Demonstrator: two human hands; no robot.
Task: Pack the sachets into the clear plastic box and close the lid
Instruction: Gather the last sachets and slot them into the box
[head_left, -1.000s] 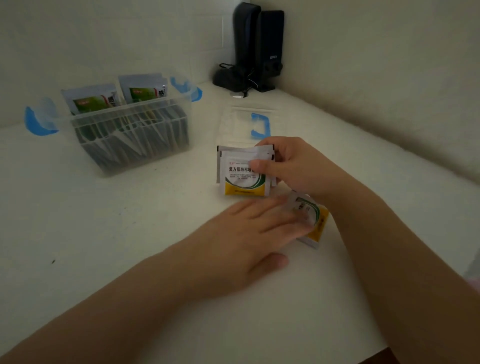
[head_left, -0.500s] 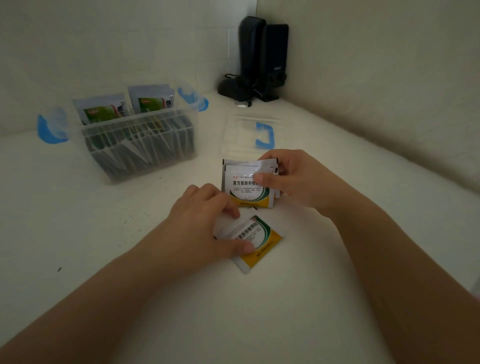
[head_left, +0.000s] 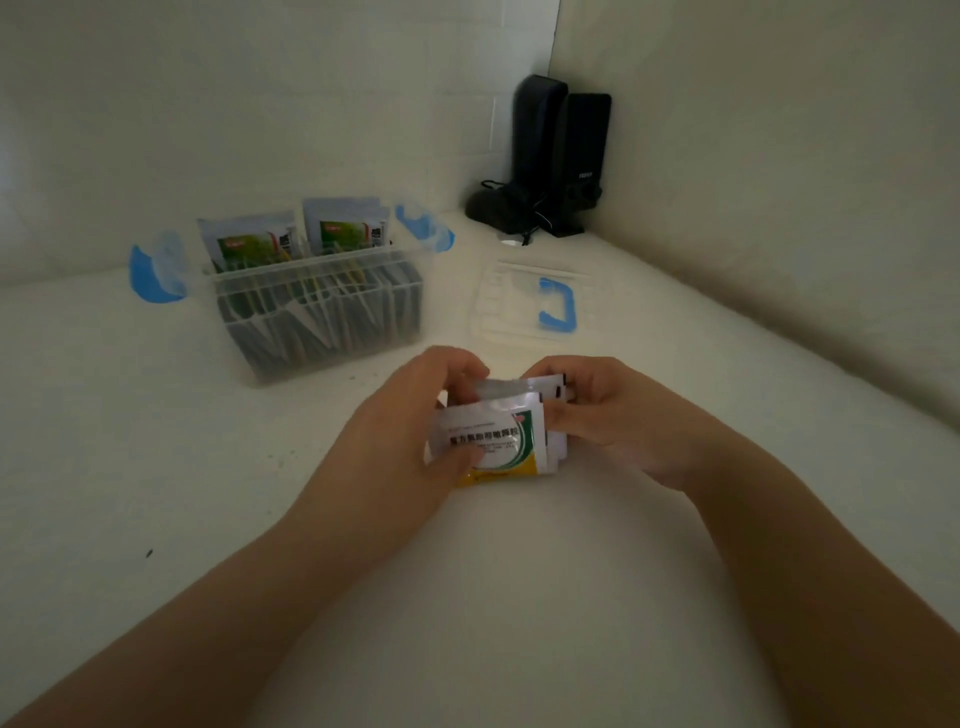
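Both hands hold a small stack of white, green and yellow sachets (head_left: 498, 441) at the table's centre. My left hand (head_left: 415, 431) grips the stack's left side, thumb on the front sachet. Gripping the right side is my right hand (head_left: 613, 421). The clear plastic box (head_left: 322, 322) with blue side latches stands at the back left, lid off, filled with several upright sachets; two taller sachets (head_left: 296, 234) stick up at its rear. Its clear lid (head_left: 530, 301) with a blue handle lies flat behind my hands, to the right of the box.
A pair of black speakers (head_left: 561, 161) with cables stands in the far corner where two walls meet. The white table (head_left: 156, 467) runs along the right wall.
My left hand picked the loose sachet off the table and brought it onto the stack in my right hand. Both hands now hold the stack together.
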